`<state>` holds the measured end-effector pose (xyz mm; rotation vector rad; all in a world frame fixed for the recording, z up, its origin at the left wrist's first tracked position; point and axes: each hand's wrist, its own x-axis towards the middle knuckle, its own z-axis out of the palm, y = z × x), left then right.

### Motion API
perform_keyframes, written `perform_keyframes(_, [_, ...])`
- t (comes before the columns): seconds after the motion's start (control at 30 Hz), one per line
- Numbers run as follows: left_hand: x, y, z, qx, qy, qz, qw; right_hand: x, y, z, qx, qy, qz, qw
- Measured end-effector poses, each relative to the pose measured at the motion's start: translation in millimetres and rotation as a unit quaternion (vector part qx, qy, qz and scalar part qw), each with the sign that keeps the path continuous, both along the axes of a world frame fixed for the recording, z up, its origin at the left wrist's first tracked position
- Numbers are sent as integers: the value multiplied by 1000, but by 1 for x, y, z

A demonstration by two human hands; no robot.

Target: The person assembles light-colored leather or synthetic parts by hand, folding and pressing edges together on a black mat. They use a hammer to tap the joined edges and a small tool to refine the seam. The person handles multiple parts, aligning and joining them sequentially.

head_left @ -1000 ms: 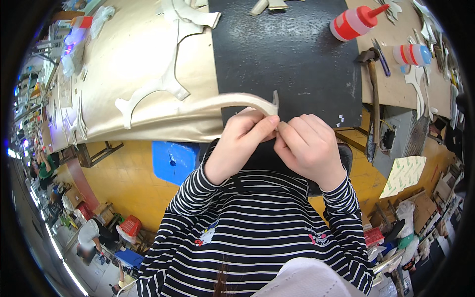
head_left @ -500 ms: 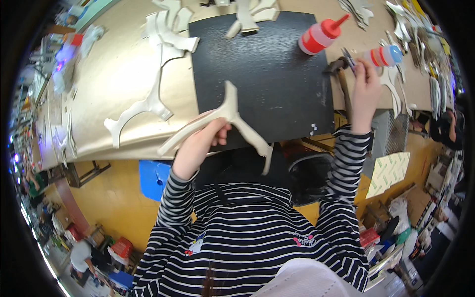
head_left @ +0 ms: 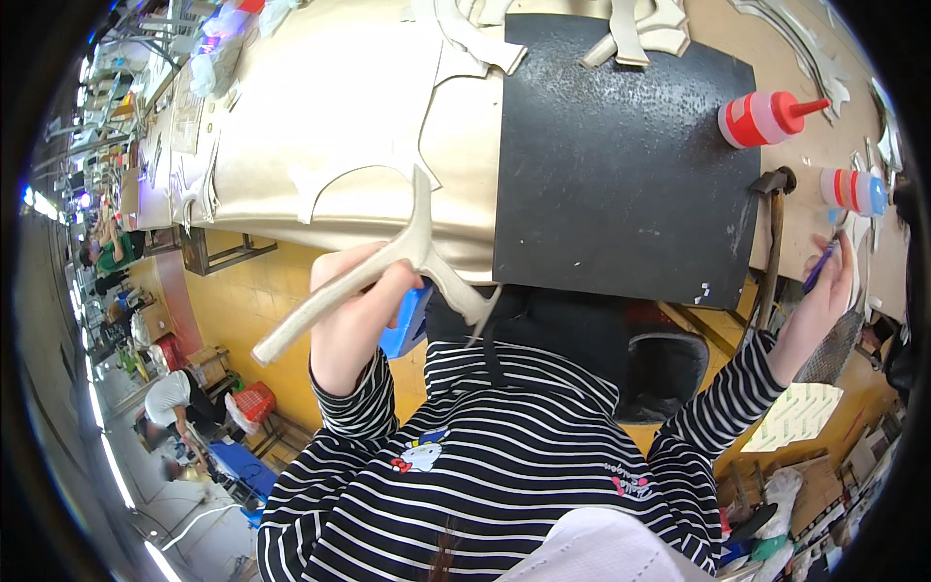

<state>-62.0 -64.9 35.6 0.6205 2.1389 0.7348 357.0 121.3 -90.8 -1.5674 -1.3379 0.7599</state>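
Left hand (head_left: pixel 351 315): my fingers curl round the forked cream piece (head_left: pixel 415 246), left of centre!
Right hand (head_left: pixel 824 296): I'm pinching the purple tool (head_left: pixel 821 266), far right.
Black mat (head_left: pixel 621 184): upper right of centre.

The table (head_left: pixel 262 155) bears a bottle (head_left: pixel 852 192) and black mat (head_left: pixel 621 184).

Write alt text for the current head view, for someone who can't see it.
A person's left hand holds a branched cream piece; the right hand holds a purple tool. A red-capped bottle and a hammer are at the right side of a black mat on the worktable.
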Motion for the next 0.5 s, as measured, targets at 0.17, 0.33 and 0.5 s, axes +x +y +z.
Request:
perform_keyframes(0.17, [33,35,-73,33,-270,-54,961,-93,-68,31,-198,119,189,954])
perform_keyframes(0.33, [64,47,-109,68,-298,-85,948,-155,-102,36,-181,7,283,942])
perform_keyframes(0.5, [65,44,-104,60,-173,-165,969,-181,-115,22,-133,-65,273,951])
